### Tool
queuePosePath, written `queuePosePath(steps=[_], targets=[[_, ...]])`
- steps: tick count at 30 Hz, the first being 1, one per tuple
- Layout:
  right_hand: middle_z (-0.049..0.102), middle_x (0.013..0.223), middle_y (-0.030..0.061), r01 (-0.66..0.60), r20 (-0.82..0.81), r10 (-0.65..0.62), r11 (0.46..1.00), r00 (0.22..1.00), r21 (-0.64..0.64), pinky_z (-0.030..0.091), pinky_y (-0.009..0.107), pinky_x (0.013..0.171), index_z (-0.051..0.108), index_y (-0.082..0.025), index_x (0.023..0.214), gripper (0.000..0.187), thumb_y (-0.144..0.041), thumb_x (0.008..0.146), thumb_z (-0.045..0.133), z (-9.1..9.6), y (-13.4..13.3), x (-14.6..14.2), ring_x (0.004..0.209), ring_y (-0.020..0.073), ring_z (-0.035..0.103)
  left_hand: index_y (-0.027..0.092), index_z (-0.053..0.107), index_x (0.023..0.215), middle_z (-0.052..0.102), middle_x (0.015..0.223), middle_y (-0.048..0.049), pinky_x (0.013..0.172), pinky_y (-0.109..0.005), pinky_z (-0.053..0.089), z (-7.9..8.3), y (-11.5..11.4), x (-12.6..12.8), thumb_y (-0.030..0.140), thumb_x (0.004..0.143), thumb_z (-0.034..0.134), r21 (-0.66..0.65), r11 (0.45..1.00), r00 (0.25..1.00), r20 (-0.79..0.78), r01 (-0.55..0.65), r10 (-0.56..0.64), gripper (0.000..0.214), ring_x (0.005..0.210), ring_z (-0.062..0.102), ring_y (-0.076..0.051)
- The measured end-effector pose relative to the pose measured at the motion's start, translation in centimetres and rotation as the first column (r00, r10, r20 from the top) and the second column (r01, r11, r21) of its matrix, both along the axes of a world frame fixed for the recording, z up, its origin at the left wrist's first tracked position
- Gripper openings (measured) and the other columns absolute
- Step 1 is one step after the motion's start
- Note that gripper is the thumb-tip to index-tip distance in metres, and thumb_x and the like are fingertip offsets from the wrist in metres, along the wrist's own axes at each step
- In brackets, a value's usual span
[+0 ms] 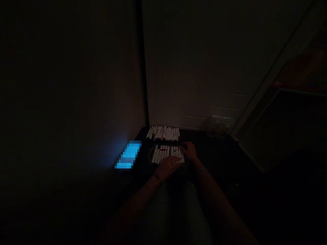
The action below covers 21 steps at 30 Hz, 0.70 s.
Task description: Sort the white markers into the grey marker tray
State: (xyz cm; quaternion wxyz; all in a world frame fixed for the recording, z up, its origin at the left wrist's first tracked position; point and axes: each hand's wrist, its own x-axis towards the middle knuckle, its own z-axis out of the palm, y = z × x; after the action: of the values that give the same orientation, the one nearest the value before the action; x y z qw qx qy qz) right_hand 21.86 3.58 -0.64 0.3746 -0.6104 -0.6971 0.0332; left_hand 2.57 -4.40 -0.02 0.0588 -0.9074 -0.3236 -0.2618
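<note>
The room is very dark. A row of white markers (166,153) lies in a low case on a dark surface in front of me. My left hand (168,167) rests on the near edge of that row, fingers laid over the markers. My right hand (189,151) sits at the row's right end, fingers curled on the markers there. Whether either hand grips a single marker is too dim to make out. A second row of white markers (163,133) lies farther back, by the wall.
A glowing blue screen (128,155) lies to the left of the markers. A pale wall and corner (145,85) rise behind. A small clear object (221,126) stands at the back right. My legs in pale ribbed fabric (176,211) are below.
</note>
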Motion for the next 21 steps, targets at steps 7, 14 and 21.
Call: queuePosePath(steps=[7,14,21], targets=[[0.051,0.098,0.0045,0.015,0.002,-0.015,1.0,1.0,-0.024,0.035,0.033,0.085,0.058,-0.026,0.098,0.04,-0.057,0.073,0.049,-0.04,0.22,0.04,0.094,0.0198,0.045,0.037,0.051,0.112,0.054,0.119,0.0054,0.089,-0.035,0.039,0.59,-0.17,0.14,0.031,0.087,0.039,-0.043,0.999,1.0,-0.01,0.023,-0.024,0.029,0.109,0.045,-0.015],[0.046,0.105,0.0056,0.062,0.0,-0.063,0.994,0.998,-0.088,0.035,0.034,0.086,0.059,-0.028,0.099,0.044,-0.059,0.069,0.053,-0.29,0.58,0.01,0.099,0.0219,0.042,0.035,0.052,0.112,0.056,0.116,0.0049,0.09,-0.033,0.037,0.2,-0.08,0.22,0.031,0.087,0.037,-0.043,0.999,1.0,0.0,0.03,-0.03,0.029,0.108,0.046,-0.014],[0.042,0.112,0.0046,0.109,0.022,-0.106,0.968,0.994,-0.228,0.032,0.034,0.09,0.056,-0.03,0.106,0.049,-0.059,0.066,0.056,0.21,0.85,-0.05,0.105,0.0227,0.038,0.029,0.049,0.118,0.058,0.111,0.0,0.087,-0.031,0.039,0.8,-0.39,0.1,0.032,0.085,0.041,-0.081,0.997,1.0,0.023,0.015,-0.013,0.033,0.104,0.047,-0.015]])
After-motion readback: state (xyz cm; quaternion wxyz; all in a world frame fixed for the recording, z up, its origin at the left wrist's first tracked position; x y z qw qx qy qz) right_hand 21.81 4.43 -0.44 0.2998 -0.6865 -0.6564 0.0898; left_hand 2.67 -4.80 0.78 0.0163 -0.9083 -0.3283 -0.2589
